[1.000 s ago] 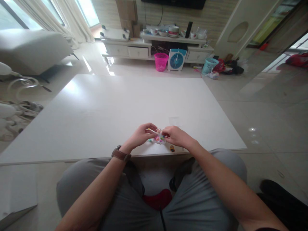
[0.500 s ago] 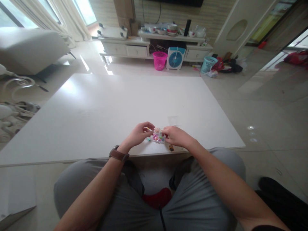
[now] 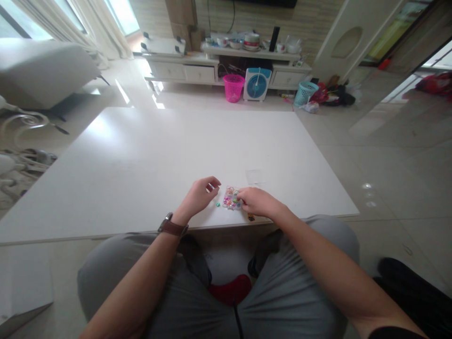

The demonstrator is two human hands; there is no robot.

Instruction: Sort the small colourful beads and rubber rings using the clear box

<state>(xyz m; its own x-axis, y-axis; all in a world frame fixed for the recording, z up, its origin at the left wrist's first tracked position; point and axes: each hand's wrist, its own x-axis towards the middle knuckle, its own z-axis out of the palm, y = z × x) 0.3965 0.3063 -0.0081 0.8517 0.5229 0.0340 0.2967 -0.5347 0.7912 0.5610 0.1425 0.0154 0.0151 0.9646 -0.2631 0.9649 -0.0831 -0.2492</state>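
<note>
A small clear compartment box [image 3: 229,203] with colourful beads or trinkets lies near the table's front edge. My left hand [image 3: 200,195] is raised just left of the box, fingers curved and apart, with nothing visible in them. Over the box's right side, my right hand [image 3: 258,200] has its fingers pressed together, reaching down into it; whatever they pinch is hidden. A small green piece [image 3: 218,205] rests on the table between my left hand and the box. Below my right hand lies a small black-and-orange piece [image 3: 251,217].
A thin clear plastic sheet or lid [image 3: 253,176] lies on the white table [image 3: 169,150] beyond my right hand. Across the floor stand a pink basket [image 3: 233,88], a blue fan [image 3: 257,85] and a light-blue basket [image 3: 305,93] by a low cabinet [image 3: 199,74].
My left hand has drawn away to the left from the box, showing more of it. My right hand stays over the box's right side, shifted slightly.
</note>
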